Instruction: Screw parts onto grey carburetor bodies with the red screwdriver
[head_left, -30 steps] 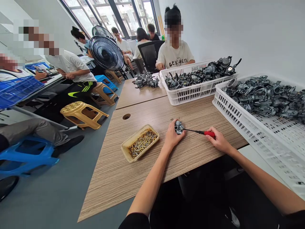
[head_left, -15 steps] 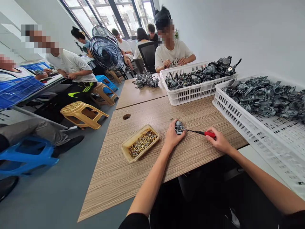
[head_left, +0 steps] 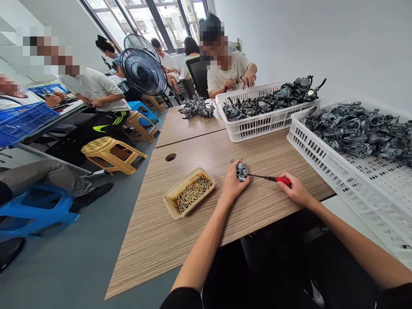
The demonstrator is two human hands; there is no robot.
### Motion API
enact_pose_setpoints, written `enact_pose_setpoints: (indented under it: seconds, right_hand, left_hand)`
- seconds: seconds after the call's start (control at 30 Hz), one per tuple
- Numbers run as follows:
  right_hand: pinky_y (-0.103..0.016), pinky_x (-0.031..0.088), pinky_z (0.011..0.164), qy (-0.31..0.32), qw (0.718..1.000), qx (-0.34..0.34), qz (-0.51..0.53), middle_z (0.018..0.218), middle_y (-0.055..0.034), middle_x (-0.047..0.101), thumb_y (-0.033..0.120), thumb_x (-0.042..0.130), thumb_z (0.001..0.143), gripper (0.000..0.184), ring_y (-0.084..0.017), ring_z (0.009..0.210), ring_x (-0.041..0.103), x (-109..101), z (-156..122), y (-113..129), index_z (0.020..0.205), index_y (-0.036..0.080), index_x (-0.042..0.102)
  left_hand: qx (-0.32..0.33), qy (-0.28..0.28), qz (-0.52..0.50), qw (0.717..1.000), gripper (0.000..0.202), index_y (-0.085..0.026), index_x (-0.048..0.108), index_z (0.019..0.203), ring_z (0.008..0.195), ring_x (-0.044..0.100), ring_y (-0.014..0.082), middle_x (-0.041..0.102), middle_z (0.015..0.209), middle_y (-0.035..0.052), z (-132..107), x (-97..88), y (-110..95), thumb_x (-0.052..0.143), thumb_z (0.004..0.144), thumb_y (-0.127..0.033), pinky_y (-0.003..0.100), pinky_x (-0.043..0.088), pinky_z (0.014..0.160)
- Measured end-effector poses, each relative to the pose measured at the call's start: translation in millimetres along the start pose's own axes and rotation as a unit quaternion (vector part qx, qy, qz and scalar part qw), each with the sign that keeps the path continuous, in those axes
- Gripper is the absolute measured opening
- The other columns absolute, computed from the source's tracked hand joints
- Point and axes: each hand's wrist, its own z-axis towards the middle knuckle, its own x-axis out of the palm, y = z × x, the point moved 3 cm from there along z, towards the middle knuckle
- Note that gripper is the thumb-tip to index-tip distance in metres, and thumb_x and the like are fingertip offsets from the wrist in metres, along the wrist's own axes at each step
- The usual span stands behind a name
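Observation:
My left hand (head_left: 232, 185) is closed around a small grey metal carburetor (head_left: 242, 171), holding it on the wood-grain table (head_left: 199, 150). Closed on the red handle of a screwdriver (head_left: 282, 180) is my right hand (head_left: 296, 189). The screwdriver's dark shaft points left, its tip meeting the carburetor's right side; the exact contact spot is too small to make out. A few tiny brass-coloured parts (head_left: 236, 160) lie just beyond the carburetor. Left of my left hand stands a cream plastic tub (head_left: 170, 207) with many small brass and silver parts (head_left: 193, 192) in it.
A white crate (head_left: 251, 132) of carburetors stands at the table's far right, and a second white crate (head_left: 309, 143) of metal bodies sits nearer on the right. Several carburetors (head_left: 198, 107) are piled at the back. Across the table sits a co-worker (head_left: 230, 73).
My hands, the carburetor and the screwdriver stay almost still. The co-worker across the table has leaned to the left and raised one hand over the far crate's edge.

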Motion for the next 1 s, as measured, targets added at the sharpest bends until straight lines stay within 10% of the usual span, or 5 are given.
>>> enact_pose_setpoints:
  seconds: [1.0]
  right_hand:
    - [-0.032, 0.041, 0.065, 0.0, 1.0, -0.008, -0.009, 0.076, 0.0004, 0.059, 0.049, 0.06, 0.099, 0.025, -0.019, 0.066, 0.052, 1.2, 0.5, -6.0, 0.094, 0.024, 0.06]
  left_hand:
    - [-0.001, -0.005, 0.0, 1.0, 0.071, -0.025, 0.049, 0.148, 0.128, 0.066, 0.0285, 0.065, 0.138, 0.0118, 0.6, 0.1, 0.4, 0.078, 0.083, -0.028, 0.044, 0.054, 0.112]
